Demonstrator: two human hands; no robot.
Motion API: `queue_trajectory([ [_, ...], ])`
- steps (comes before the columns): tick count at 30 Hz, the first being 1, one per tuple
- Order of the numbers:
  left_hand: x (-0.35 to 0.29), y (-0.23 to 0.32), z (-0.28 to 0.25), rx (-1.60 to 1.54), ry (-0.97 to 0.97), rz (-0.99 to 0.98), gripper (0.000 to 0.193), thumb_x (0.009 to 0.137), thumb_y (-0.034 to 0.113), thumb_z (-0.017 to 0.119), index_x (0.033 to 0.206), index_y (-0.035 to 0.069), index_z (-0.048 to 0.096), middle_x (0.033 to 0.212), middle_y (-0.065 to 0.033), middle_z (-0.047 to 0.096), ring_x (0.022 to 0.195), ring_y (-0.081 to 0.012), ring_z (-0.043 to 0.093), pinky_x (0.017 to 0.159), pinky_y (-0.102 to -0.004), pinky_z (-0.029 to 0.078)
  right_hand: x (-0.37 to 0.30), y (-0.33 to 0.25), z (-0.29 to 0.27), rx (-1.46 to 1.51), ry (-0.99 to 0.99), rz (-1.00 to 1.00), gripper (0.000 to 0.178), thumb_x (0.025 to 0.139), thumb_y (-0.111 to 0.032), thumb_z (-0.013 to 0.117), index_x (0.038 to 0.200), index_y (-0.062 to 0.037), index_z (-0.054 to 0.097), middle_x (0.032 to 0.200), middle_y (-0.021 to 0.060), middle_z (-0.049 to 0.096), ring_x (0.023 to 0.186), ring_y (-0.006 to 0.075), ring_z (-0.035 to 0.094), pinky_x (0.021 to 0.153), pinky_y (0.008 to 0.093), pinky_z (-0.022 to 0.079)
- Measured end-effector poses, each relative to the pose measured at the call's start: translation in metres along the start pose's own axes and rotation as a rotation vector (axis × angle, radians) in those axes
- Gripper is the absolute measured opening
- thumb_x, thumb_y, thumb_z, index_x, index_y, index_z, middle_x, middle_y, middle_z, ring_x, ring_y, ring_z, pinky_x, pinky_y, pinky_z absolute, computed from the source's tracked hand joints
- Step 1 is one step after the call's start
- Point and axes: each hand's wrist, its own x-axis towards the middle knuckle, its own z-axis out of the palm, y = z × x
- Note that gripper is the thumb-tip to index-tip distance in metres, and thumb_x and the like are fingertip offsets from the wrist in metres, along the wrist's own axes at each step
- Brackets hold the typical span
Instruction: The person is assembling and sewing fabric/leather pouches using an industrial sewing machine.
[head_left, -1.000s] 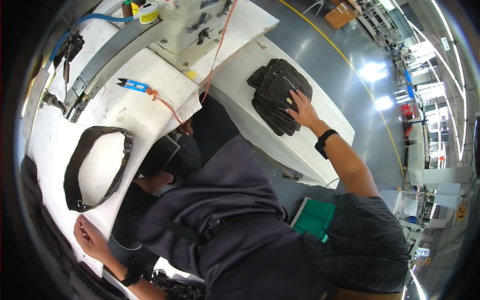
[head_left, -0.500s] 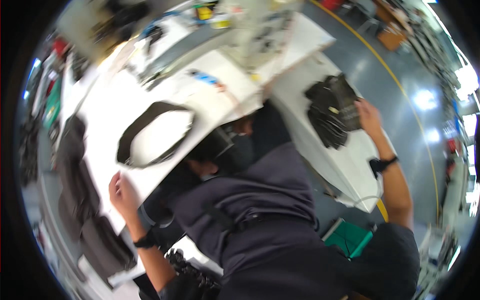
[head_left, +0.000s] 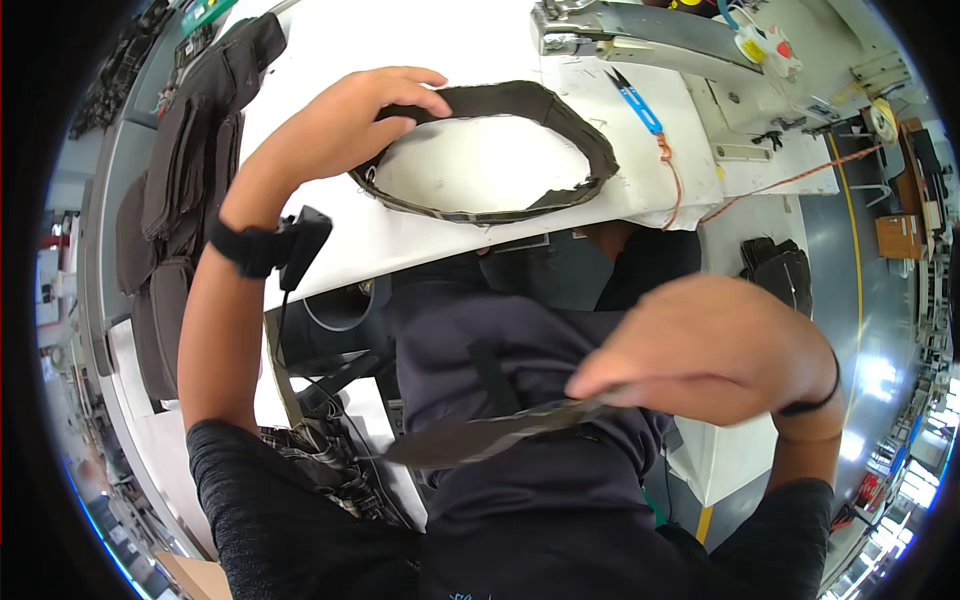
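A closed loop of dark fabric band (head_left: 520, 100) stands on its edge on the white worktable. At its left end lies my left hand (head_left: 370, 115), fingers apart and touching the band, which partly passes behind them. My right hand (head_left: 700, 350), smeared by motion, is closed on one end of a dark fabric piece (head_left: 480, 435). That piece hangs slantwise over my lap, its far end pointing left. A small pile of dark fabric pieces (head_left: 782, 275) lies on the white surface to the right, beyond my right hand.
Blue thread snips (head_left: 640, 105) on an orange cord lie right of the loop. Behind stands a sewing machine (head_left: 660, 35). Stacked dark fabric pieces (head_left: 190, 170) line the table's left side. A wooden box (head_left: 900, 237) stands off to the right.
My right hand has left the pile at right and come over my lap with a fabric piece. My left hand has reached forward onto the loop. The view has turned.
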Motion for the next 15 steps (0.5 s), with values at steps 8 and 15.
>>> queue_trajectory([
  [8,-0.015,-0.003,-0.001,-0.798,-0.219,-0.318,0.033,0.092,0.000,0.051,0.110,-0.005,0.077,0.109,-0.0075,0.079,0.100,-0.0128,0.069,0.097,-0.0275,0.052,0.107,0.111,-0.011,-0.505,0.422,-0.159,0.023,0.094,-0.026,0.074,0.100,-0.0047,0.081,0.123,0.0181,0.073,0.114,0.0355,0.067,0.101,0.0421,0.052],
  [15,-0.032,0.011,0.004,-0.788,-0.141,-0.429,0.022,0.102,0.019,0.068,0.102,-0.001,0.077,0.093,-0.0002,0.073,0.087,-0.0074,0.062,0.084,-0.0247,0.050,0.120,0.121,-0.004,-0.227,0.352,0.102,0.022,0.095,-0.023,0.076,0.096,-0.0009,0.077,0.089,0.0098,0.073,0.079,0.0227,0.067,0.074,0.0347,0.053],
])
